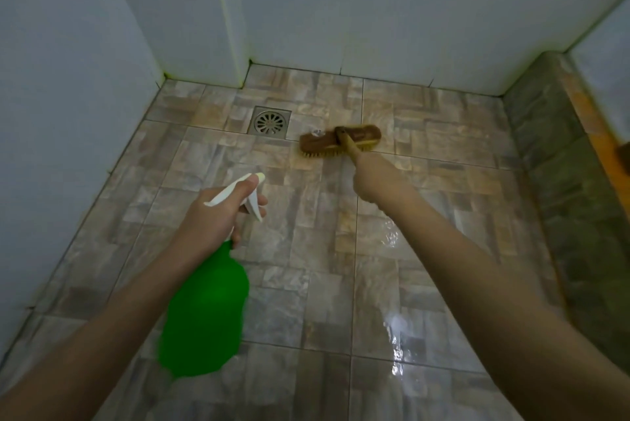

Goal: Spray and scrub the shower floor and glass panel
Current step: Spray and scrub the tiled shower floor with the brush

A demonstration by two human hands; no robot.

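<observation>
My left hand (218,216) grips the white trigger head of a green spray bottle (204,315), nozzle pointing toward the far floor. My right hand (375,182) holds the wooden handle of a brown scrub brush (341,142). The brush head rests bristles-down on the tiled shower floor (306,267), just right of the drain. The floor shines wet at the right, near my right forearm. No glass panel is clearly in view.
A square metal floor drain (270,122) sits near the back wall. White tiled walls (375,11) close the back and left. A raised tiled kerb (562,165) runs along the right side, with a brown object (624,159) at the frame edge.
</observation>
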